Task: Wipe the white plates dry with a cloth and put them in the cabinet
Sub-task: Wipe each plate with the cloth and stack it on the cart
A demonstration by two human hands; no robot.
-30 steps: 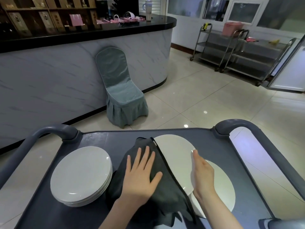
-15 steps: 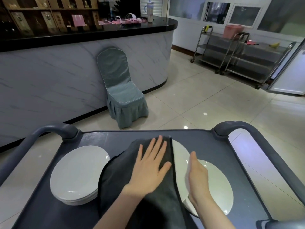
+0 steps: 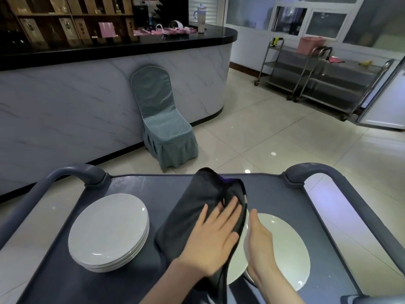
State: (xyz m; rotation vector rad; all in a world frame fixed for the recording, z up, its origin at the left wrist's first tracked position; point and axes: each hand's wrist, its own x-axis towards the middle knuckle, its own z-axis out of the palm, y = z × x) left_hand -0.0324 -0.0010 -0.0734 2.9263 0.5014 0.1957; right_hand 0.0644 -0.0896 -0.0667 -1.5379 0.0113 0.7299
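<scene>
A dark grey cloth covers almost all of a white plate that is tilted up above the cart. My left hand presses flat on the cloth, fingers straight and spread. My right hand holds that plate by its right edge, and only a sliver of its rim shows. Below it another white plate lies flat on the cart's right side. A stack of white plates sits on the left of the cart.
The dark grey cart has raised handle rails at left and right. Beyond it stand a covered teal chair against a marble counter, and steel trolleys at the far right across tiled floor.
My left hand has swept the cloth from left to right across the tilted plate, so the cloth now hides nearly all of it. My right hand stayed on the plate's edge.
</scene>
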